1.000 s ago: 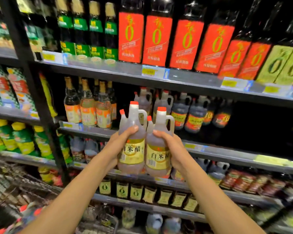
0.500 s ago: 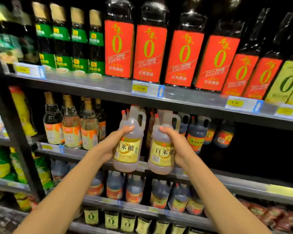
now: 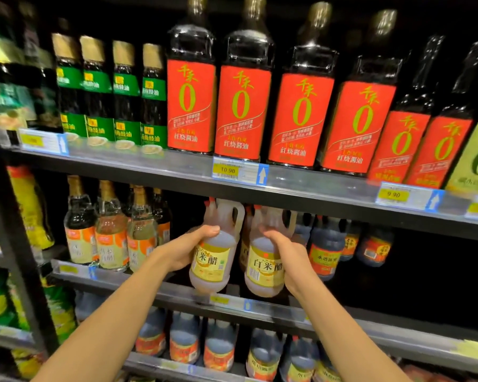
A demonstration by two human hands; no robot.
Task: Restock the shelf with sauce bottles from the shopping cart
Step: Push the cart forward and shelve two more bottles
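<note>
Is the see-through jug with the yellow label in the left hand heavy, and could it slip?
Probably heavy: the clear plastic yellow-labelled jug looks nearly full. The left hand grips its smooth body, not its handle, so it might slip.

We reach both bare arms forward and up, elbows nearly straight. Our left hand (image 3: 186,248) and right hand (image 3: 290,253) each curl in a grip, thumbs on top.
</note>
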